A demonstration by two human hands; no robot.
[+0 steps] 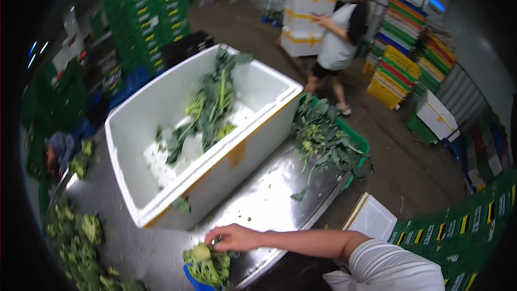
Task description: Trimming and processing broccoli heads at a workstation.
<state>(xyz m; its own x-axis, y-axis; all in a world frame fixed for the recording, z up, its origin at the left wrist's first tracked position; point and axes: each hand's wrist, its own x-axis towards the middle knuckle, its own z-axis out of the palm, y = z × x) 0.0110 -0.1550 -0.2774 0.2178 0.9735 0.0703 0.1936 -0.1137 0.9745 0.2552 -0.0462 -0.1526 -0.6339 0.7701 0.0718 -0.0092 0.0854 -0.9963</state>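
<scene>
My right hand [235, 237] reaches in from the right over the near edge of the metal table. Its fingers are curled at the cut stem of a broccoli head [207, 269], around something small and dark that I cannot make out. The broccoli is turned with its pale stem end up. A blue patch [193, 279] shows beneath it, and I cannot tell what that is. No part of my left hand can be made out. Just beyond stands a large white foam box [226, 170], with leafy stalks [218, 99] and a translucent piece [191, 146] inside.
More broccoli [75, 242] is heaped on the metal table [269, 183] at left, near a co-worker's sleeve [62, 145]. A green basket [362, 143] of leaves stands at right. Another person [339, 37] is beside white boxes [307, 19]. Green crates [140, 16] are stacked behind.
</scene>
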